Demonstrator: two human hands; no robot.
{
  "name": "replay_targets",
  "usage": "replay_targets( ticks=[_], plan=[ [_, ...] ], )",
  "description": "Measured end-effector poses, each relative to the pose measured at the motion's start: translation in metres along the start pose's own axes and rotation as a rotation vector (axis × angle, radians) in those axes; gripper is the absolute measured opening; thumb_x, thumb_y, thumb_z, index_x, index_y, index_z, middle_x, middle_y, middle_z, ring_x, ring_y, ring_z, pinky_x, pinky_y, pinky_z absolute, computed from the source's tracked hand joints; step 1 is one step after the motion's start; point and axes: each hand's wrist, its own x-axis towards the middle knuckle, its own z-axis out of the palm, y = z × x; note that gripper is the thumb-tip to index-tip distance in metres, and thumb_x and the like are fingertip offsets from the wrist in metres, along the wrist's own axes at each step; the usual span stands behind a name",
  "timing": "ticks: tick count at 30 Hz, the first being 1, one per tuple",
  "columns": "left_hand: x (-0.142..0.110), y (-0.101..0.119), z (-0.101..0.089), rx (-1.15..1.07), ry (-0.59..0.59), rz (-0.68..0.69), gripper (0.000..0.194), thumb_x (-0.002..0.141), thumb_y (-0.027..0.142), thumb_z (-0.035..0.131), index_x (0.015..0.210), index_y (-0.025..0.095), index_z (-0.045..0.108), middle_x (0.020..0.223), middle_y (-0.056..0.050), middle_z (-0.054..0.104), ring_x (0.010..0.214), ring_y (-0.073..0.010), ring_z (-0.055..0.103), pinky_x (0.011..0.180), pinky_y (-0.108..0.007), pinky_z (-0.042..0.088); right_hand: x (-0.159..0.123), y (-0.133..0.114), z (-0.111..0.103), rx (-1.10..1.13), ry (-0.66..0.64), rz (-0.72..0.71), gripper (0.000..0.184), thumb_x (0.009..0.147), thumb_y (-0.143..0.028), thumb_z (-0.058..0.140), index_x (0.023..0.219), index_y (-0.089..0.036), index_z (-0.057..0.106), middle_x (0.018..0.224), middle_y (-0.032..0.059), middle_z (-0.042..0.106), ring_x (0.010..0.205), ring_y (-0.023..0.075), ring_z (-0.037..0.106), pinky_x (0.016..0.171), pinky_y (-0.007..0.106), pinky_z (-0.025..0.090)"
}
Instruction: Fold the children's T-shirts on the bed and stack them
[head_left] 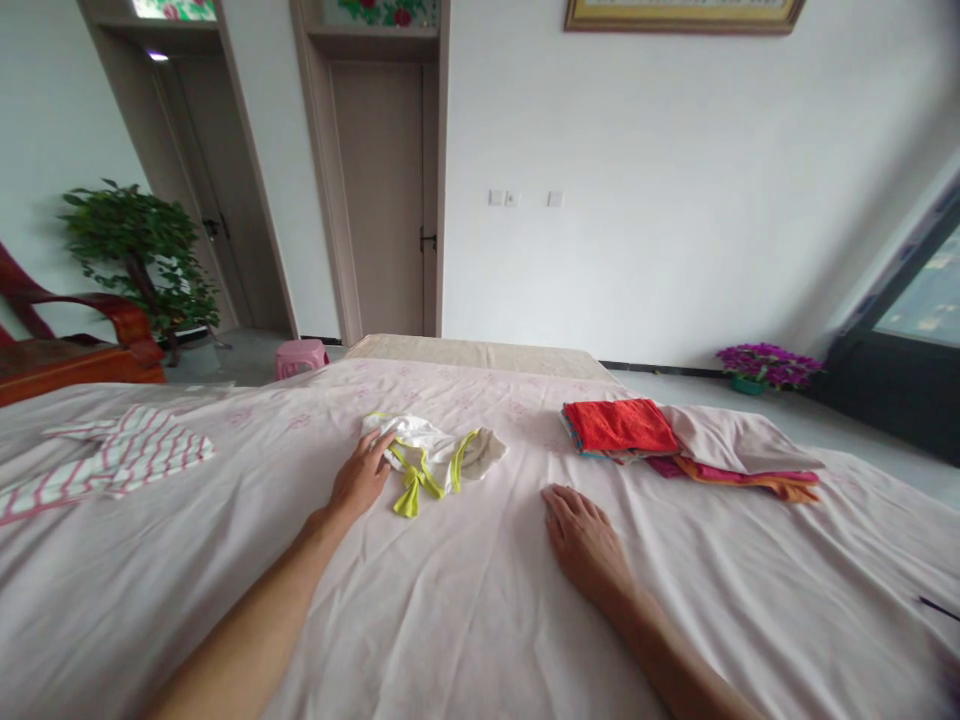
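Note:
A small white garment [427, 442] with yellow-green trim lies crumpled on the pale pink sheet [465, 600], and a tied yellow-green bow [411, 488] hangs at its near side. My left hand [365, 472] rests against the garment's left edge, its fingers spread and touching the cloth; whether they pinch any of it is hard to see. To the right, my right hand [586, 540] lies palm down on the sheet with fingers stretched out, holding nothing. Beyond it sits a pile of folded cloths, with a red one [621, 426] on top.
A pale cloth [739, 437] covers orange and magenta fabric beside the red pile. At the left lies a red-and-white striped garment [112, 458]. Behind the covered surface stand a pink stool [300, 357], a wooden chair [112, 325] and purple flowers [769, 364].

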Motion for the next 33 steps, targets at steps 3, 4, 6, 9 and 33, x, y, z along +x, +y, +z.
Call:
replay_targets(
  ticks=[3,4,6,9,33],
  plan=[
    [0.004,0.000,0.004,0.005,-0.036,0.079,0.046,0.084,0.008,0.046,0.125,0.022,0.063,0.132,-0.009,0.059,0.125,-0.0215,0.055,0.111,-0.038,0.042,0.000,0.000,-0.001,0.028,-0.013,-0.022,0.044,0.099,-0.027,0.035,0.136,-0.017,0.058,0.141,0.0109,0.056,0.131,0.0251,0.049,0.111,0.040,0.035],
    [0.004,-0.001,0.005,-0.003,-0.030,0.081,0.045,0.084,0.006,0.044,0.121,0.020,0.065,0.127,-0.009,0.063,0.122,-0.0212,0.057,0.110,-0.038,0.042,0.000,0.000,-0.001,0.040,-0.016,-0.029,0.044,0.099,-0.026,0.035,0.135,-0.016,0.058,0.141,0.0110,0.056,0.130,0.0247,0.050,0.111,0.040,0.036],
    [0.003,-0.004,0.007,-0.024,0.006,0.052,0.045,0.083,0.004,0.042,0.119,0.018,0.065,0.119,-0.009,0.066,0.117,-0.0205,0.060,0.108,-0.038,0.045,-0.001,0.001,-0.002,0.067,-0.020,-0.049,0.043,0.099,-0.025,0.035,0.134,-0.015,0.059,0.138,0.0112,0.058,0.127,0.0236,0.052,0.109,0.038,0.037],
    [0.000,-0.009,0.007,-0.049,0.077,0.000,0.045,0.083,0.004,0.040,0.120,0.018,0.063,0.117,-0.009,0.067,0.112,-0.0199,0.062,0.103,-0.037,0.048,-0.004,-0.003,-0.006,0.090,-0.029,-0.102,0.043,0.096,-0.017,0.037,0.133,-0.017,0.060,0.134,0.0104,0.061,0.123,0.0220,0.055,0.108,0.035,0.038],
    [0.004,-0.006,-0.011,0.177,0.277,-0.083,0.019,0.085,0.023,0.049,0.094,0.018,0.066,0.098,-0.011,0.068,0.100,-0.0267,0.062,0.096,-0.041,0.046,0.115,-0.122,-0.001,0.306,0.037,-0.078,0.019,0.096,-0.026,0.046,0.091,-0.021,0.063,0.089,0.0050,0.071,0.084,0.0181,0.067,0.071,0.026,0.046]
  ],
)
